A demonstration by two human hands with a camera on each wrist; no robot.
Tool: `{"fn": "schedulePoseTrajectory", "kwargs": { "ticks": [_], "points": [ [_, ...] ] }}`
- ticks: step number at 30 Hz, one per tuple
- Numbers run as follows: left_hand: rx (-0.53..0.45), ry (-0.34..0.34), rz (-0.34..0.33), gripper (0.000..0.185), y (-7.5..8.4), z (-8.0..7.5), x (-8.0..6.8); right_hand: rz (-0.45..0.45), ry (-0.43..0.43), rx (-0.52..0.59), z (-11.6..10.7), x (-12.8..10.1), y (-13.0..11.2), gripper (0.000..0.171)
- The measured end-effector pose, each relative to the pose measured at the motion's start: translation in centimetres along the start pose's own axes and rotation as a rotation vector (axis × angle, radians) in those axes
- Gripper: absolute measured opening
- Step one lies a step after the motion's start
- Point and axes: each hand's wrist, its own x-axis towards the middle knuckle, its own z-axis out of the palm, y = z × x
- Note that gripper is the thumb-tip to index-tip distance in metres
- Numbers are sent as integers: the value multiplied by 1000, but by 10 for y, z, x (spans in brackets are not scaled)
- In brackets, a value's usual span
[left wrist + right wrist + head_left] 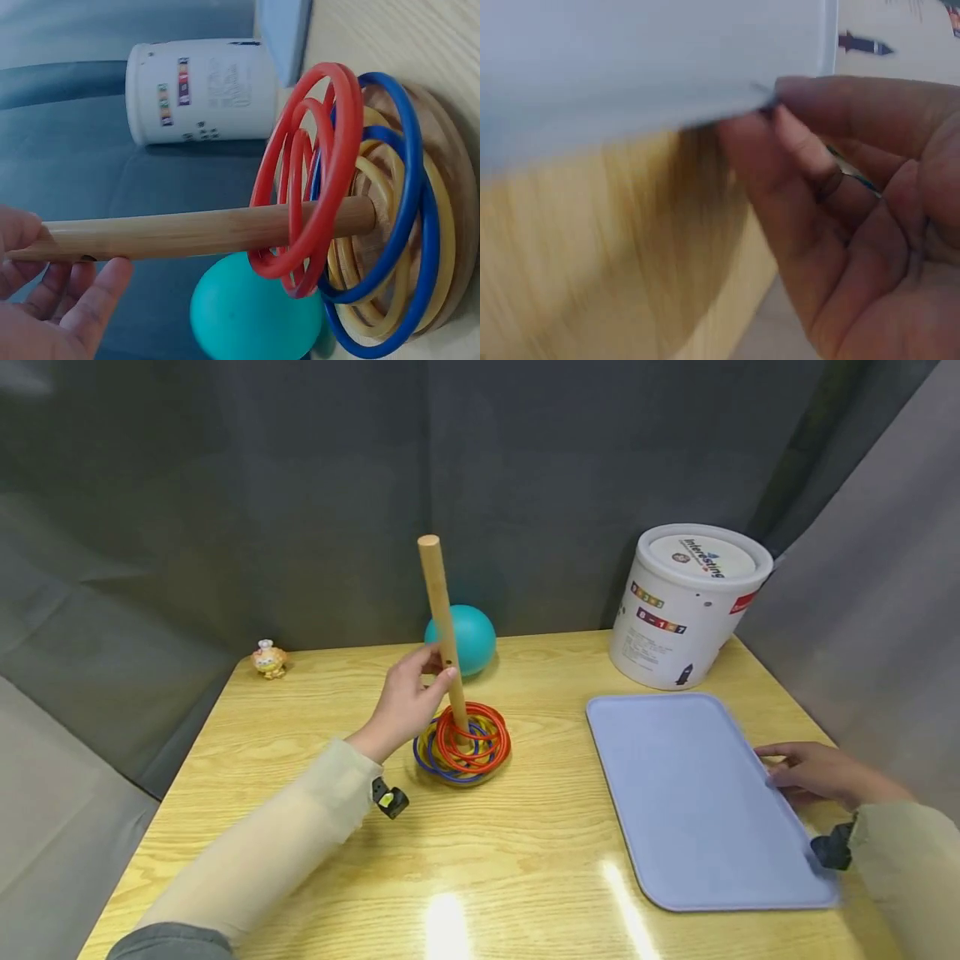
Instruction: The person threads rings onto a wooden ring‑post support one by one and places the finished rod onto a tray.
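Note:
My left hand (405, 700) grips a wooden post (437, 581) partway up, thumb on one side and fingers on the other. The post rises, slightly tilted, from a round wooden base (459, 157). Around its foot lie several red rings (346, 127), blue rings (411, 142) and yellow rings (444, 225), the red ones on top. At the right, my right hand (825, 774) pinches the right edge of a pale blue tray (697, 793) between thumb and fingers. In the right wrist view, that edge stands off the wooden table.
Behind the post sits a teal ball (476, 639). A white lidded bucket (686, 610) with printed labels stands at the back right, just beyond the tray. At the back left corner is a small figurine (269, 660). Grey curtains (525, 485) surround the wooden table (525, 852).

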Motion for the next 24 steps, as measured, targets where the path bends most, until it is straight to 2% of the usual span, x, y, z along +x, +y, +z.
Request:
{"fn": "schedulePoseTrajectory", "kwargs": {
  "ticks": [5, 12, 17, 24],
  "points": [
    [1, 77, 16, 20, 9, -24, -4, -43, -19, 48, 23, 8, -23, 62],
    [-15, 128, 42, 22, 28, -46, -5, -80, -45, 33, 61, 26, -77, 60],
    [-1, 125, 47, 22, 36, -48, -8, -163, -54, 26, 97, 41, -115, 57],
    [-12, 106, 42, 20, 36, -39, -11, -238, -82, 90, 150, 57, -164, 54]
  ]
}}
